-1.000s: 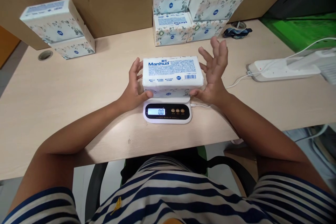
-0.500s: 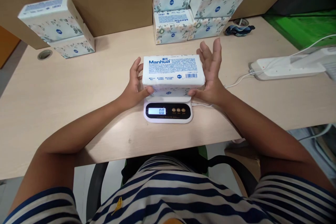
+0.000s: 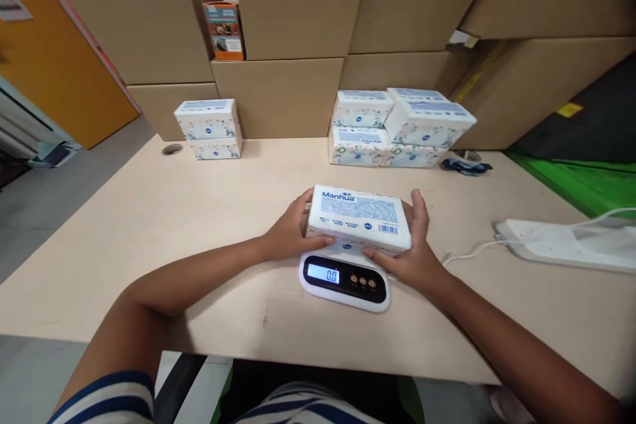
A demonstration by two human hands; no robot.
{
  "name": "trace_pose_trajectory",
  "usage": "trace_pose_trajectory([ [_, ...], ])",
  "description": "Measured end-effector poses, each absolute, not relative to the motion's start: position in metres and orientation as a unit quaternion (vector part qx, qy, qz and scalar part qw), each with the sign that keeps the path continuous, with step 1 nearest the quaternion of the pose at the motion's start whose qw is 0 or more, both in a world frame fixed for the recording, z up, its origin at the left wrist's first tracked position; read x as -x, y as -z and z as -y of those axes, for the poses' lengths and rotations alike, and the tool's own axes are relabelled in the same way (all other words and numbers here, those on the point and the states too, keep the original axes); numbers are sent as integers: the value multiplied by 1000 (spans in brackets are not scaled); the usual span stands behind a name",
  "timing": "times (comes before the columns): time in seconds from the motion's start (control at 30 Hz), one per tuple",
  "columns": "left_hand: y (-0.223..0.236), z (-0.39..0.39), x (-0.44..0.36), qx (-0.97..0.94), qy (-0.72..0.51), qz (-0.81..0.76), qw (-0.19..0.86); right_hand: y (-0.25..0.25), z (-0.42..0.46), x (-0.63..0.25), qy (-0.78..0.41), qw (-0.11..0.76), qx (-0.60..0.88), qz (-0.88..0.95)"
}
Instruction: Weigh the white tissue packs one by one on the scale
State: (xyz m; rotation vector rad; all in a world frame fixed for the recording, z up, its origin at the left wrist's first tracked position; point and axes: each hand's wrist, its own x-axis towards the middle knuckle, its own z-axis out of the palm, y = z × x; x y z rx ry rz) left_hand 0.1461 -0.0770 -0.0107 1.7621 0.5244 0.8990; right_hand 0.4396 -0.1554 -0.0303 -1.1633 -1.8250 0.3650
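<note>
A white pack of tissues (image 3: 358, 215) with blue "Manhua" lettering is between my two hands, over a small white digital scale (image 3: 344, 301). My left hand (image 3: 293, 228) grips the pack's left end, thumb along its front. At the other end my right hand (image 3: 412, 248) closes round the corner, thumb on the front face and fingers behind. The scale's lit display (image 3: 322, 273) reads 0.0. Its weighing plate is mostly hidden under the pack, so I cannot tell whether the two touch.
Two stacked tissue packs (image 3: 213, 120) stand at the back left, and several more (image 3: 360, 146) at the back right. Cardboard boxes (image 3: 283, 99) wall off the table's far side. A white power strip (image 3: 551, 238) with cables lies right; a dark crumpled item (image 3: 464, 167) sits near a tape roll.
My view has tilted up, showing more boxes and an orange door. Both hands now hold the pack more firmly, the right fingers curling in. The pack sits slightly turned; the display still reads 0.0.
</note>
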Motion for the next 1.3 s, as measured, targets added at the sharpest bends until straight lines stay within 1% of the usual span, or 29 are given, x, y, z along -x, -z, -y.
trace_pose_trajectory([
  [0.13, -2, 65, -140, -693, -340, -259, 581, 34, 156, -438, -163, 467, 451, 742],
  [0.23, -25, 45, -128, -664, -283, -271, 637, 39, 147, -442, -182, 475, 402, 761],
  [0.33, -53, 29, -104, -652, -293, -288, 638, 43, 136, -445, -187, 491, 385, 759],
  [0.47, -80, 18, -47, -648, -375, -383, 541, 46, 131, -441, -176, 512, 401, 739],
  [0.57, -87, 9, 5, -638, -410, -476, 445, 46, 130, -434, -175, 519, 412, 728],
  [0.67, -82, 4, 45, -606, -431, -551, 379, 48, 127, -430, -176, 529, 411, 721],
  [0.83, -53, 10, 76, -604, -475, -583, 264, 54, 120, -429, -181, 530, 432, 707],
  [1.03, -30, -6, 91, -548, -486, -651, 199, 53, 122, -431, -192, 521, 449, 700],
  [1.3, -19, -23, 98, -517, -466, -695, 181, 54, 122, -434, -182, 531, 457, 690],
])
